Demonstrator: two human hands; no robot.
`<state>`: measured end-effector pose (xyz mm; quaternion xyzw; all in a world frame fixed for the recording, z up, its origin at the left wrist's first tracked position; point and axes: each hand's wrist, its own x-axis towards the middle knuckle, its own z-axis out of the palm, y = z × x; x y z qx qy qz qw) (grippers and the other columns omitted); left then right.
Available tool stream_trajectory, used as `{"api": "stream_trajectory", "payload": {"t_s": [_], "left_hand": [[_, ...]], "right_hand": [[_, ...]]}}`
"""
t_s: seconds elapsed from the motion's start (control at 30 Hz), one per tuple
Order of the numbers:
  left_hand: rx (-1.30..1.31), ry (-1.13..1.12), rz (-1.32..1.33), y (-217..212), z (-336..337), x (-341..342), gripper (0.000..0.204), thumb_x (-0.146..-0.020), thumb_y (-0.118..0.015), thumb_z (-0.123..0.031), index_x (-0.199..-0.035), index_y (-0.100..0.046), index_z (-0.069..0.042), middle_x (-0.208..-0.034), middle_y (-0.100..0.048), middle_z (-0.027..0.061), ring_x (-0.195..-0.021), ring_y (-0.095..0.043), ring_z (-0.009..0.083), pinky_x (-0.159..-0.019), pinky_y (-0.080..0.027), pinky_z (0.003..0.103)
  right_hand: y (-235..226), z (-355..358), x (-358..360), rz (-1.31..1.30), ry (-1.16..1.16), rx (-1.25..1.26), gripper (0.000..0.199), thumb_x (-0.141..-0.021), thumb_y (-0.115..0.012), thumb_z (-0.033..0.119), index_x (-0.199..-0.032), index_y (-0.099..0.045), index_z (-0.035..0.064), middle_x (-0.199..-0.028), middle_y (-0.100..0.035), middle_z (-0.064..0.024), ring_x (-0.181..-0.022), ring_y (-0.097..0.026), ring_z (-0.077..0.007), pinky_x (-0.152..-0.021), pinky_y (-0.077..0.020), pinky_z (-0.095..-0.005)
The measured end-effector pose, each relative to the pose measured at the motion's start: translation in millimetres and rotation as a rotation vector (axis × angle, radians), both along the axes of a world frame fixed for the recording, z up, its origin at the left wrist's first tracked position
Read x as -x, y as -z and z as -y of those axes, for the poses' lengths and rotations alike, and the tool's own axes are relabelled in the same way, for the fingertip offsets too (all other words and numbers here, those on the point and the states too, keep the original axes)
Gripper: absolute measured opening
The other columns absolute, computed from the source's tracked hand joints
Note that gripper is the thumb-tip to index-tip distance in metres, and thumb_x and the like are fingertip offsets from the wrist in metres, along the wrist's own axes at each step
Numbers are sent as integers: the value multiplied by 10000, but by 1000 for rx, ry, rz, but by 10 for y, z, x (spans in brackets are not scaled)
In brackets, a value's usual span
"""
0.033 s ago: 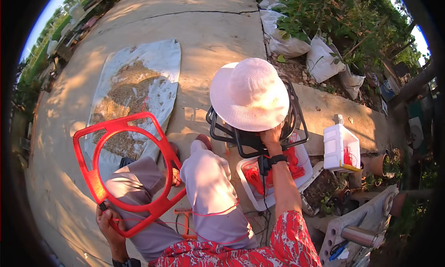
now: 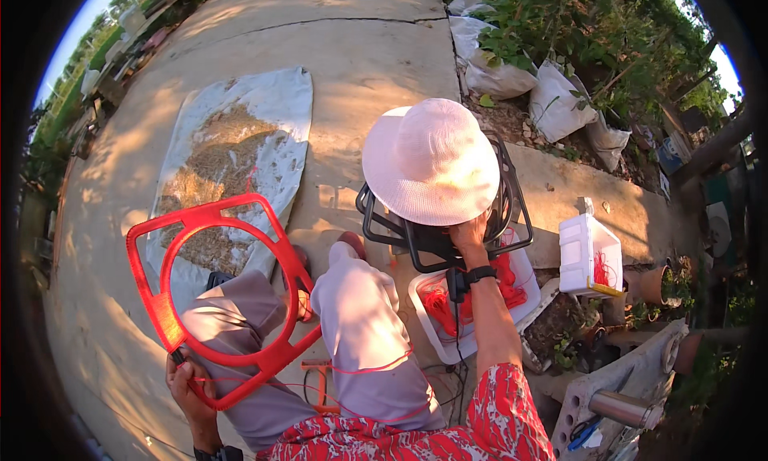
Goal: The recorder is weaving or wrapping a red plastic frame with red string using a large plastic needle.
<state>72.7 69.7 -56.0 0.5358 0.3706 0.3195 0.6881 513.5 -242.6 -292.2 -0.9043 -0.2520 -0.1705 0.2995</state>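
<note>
The frame (image 2: 168,321) lies over the left thigh, with the left hand (image 2: 186,381) at its near left corner. Ahead, on the ground, is a sheet (image 2: 292,101) with grain (image 2: 192,177) on it. Right of the sheet, the hat (image 2: 432,161) sits above the rack (image 2: 432,241), the right hand (image 2: 468,239) at its near brim. Below the rack is a tub (image 2: 424,325) with string (image 2: 440,307) inside; farther right, a box (image 2: 570,257). Sacks (image 2: 556,109) lie beyond the hat, to the right. Nearer, at far right, a cylinder (image 2: 620,409) rests on a block (image 2: 580,397).
</note>
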Motion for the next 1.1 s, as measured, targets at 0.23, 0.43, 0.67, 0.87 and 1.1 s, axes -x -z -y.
{"api": "stream_trajectory", "payload": {"t_s": [0.23, 0.43, 0.67, 0.87, 1.1], "left_hand": [[-8, 15, -43, -23, 15, -31, 211, -853, -484, -119, -1025, -478, 3, -468, -402, 30, -317, -352, 110, -307, -298, 232], [-7, 4, -42, -9, 17, -32, 214, -854, -479, -118, -1029, -471, 5, -466, -399, 31, -317, -353, 112, -306, -299, 232], [-22, 11, -36, -3, 16, -34, 222, -856, -481, -124, -1032, -468, 10, -470, -403, 30, -317, -353, 109, -304, -292, 224], [-14, 31, -17, -5, 30, -44, 223, -866, -481, -137, -1040, -476, 3, -484, -406, 17, -323, -350, 97, -309, -295, 214], [-1, 66, 48, -1, 28, -48, 220, -869, -478, -117, -1050, -480, 8, -500, -409, 2, -334, -347, 77, -316, -294, 200]], "right_hand": [[250, -49, -170, -149, 11, -337, 425, -706, -671, 156, -1115, -587, 77, -1139, -598, -125, -1108, -521, -325, -931, -381, -449], [164, 96, -180, 182, -123, 85, 428, -682, -676, 150, -1096, -602, 77, -1128, -596, -137, -1110, -513, -350, -942, -363, -485], [-80, 224, -16, 44, -26, 207, 345, -692, -644, 107, -1035, -620, 86, -1034, -588, -134, -1022, -515, -330, -845, -386, -450], [-458, 601, 176, 114, 94, 317, 199, -700, -612, 93, -899, -606, 99, -878, -537, -76, -959, -505, -258, -802, -362, -399], [-841, 963, 568, -312, 205, -90, 74, -807, -556, 78, -871, -527, 102, -796, -603, -42, -672, -545, -194, -622, -402, -338]]}}
